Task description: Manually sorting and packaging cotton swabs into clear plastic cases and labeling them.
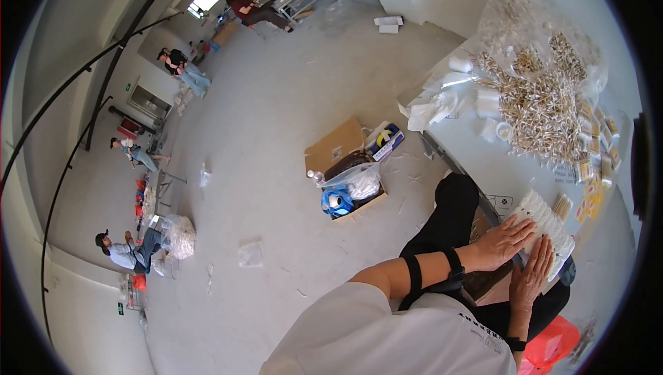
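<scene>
Both my hands lie on a white, bumpy slab (544, 215) at the near edge of the table; its exact kind I cannot tell. My left hand (505, 242) rests on its left side with the fingers stretched out. Close beside it, my right hand (533, 273) lies flat along the lower part, fingers straight. A small bundle of cotton swabs (562, 206) sits against the slab's far right side. Beyond it spreads a large heap of loose wooden-stick cotton swabs (542, 116), partly under a clear plastic bag (514, 19).
Small swab packs (599, 137) line the heap's right side. White rolls (487, 102) and crumpled white plastic (431, 109) lie at the table's left. An open cardboard box (333, 147) of goods stands on the floor. A red bag (550, 344) is by my right arm. Several people sit or stand farther off.
</scene>
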The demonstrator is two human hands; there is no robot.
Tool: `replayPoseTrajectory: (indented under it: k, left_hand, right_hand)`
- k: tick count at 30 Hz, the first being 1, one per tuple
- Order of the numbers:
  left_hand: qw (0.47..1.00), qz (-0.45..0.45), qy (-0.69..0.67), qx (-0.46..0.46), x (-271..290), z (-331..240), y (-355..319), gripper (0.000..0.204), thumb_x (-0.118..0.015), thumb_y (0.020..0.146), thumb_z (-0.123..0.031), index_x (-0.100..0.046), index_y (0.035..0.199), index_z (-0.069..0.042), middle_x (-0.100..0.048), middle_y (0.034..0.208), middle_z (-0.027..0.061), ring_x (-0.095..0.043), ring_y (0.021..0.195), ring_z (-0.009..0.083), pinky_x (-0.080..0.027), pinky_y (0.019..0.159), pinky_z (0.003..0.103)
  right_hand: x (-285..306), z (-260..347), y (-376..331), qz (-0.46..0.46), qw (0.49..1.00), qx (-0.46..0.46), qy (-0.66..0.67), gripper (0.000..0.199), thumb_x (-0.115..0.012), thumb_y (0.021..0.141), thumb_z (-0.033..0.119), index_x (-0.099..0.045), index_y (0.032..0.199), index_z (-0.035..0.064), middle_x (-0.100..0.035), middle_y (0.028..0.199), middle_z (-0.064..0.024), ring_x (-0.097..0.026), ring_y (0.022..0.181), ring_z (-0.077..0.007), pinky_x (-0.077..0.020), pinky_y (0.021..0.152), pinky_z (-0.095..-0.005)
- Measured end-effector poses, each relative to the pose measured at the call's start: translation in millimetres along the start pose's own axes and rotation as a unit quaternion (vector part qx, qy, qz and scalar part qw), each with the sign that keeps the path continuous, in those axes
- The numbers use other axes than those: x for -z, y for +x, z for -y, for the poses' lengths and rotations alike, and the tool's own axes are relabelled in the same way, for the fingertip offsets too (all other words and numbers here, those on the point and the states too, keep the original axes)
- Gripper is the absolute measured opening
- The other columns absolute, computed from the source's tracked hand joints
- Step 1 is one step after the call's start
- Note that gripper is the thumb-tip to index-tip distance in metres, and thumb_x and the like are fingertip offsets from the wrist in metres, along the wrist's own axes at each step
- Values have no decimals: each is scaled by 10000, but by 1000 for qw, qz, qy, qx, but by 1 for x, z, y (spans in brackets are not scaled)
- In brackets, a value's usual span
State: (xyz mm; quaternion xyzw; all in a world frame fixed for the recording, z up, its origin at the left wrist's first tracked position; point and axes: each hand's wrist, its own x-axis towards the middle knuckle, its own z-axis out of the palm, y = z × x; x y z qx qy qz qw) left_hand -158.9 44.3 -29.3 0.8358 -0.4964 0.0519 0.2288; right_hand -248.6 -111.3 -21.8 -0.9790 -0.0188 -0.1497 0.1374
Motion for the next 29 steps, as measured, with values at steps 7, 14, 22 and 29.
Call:
replayPoseTrajectory:
  k: [7,14,22,29]
  left_hand:
    - [999,14,36,-3,8,-6,5,550,-444,888,-175,-391,1377,71,-326,1486,190,-264,1411,289,-184,1159,474]
    - [998,6,53,-16,-6,-3,4,547,-444,884,-184,-412,1362,80,-337,1476,196,-278,1401,286,-211,1151,455]
    - [999,19,36,-19,-8,1,12,549,-471,869,-169,-419,1358,74,-331,1476,196,-265,1404,295,-202,1156,463]
    - [998,-26,55,-26,-11,9,28,681,-591,799,-201,-377,1395,48,-274,1517,170,-199,1436,292,-144,1176,495]
  right_hand:
    - [-2,5,4,-4,1000,-16,-25,860,-649,681,11,-269,1452,-15,-257,1524,-200,-221,1426,-356,-150,1166,-478]
    - [-6,-4,5,11,999,20,-39,755,-550,694,15,-303,1401,-82,-260,1501,-257,-228,1412,-396,-169,1159,-513]
    - [0,2,13,16,1000,12,-15,896,-697,642,92,-277,1415,-78,-242,1508,-249,-200,1422,-394,-153,1166,-509]
    - [3,-3,31,33,999,-24,-21,1102,-808,609,243,-183,1477,-25,-220,1531,-209,-182,1439,-349,-116,1179,-476]
